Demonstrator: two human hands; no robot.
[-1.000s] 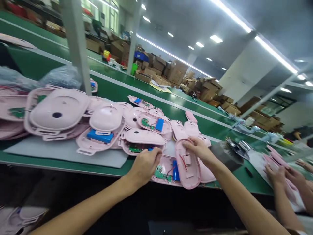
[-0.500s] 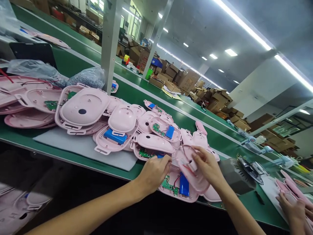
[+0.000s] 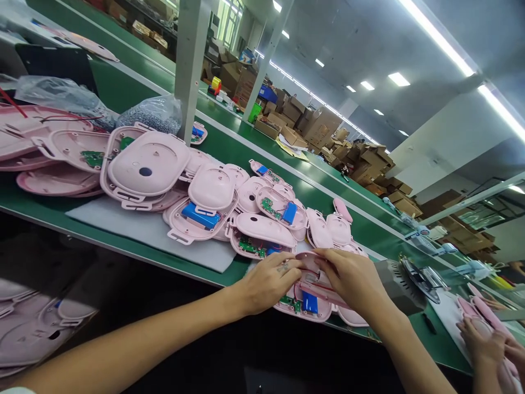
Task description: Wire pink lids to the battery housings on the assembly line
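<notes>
Shells [image 3: 264, 225] crowd beyond hands [image 3: 355, 276] [image 3: 270, 282], right gripping pink cover [image 3: 308, 262], left touching, grip unclear.

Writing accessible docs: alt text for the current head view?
A person's right hand holds a curved pink plastic shell, left hand at its edge, over an open pink plastic casing containing a green circuit board and blue rectangular block. More rounded pink casings crowd the green bench; at right, another person's hands handle pink pieces.
</notes>
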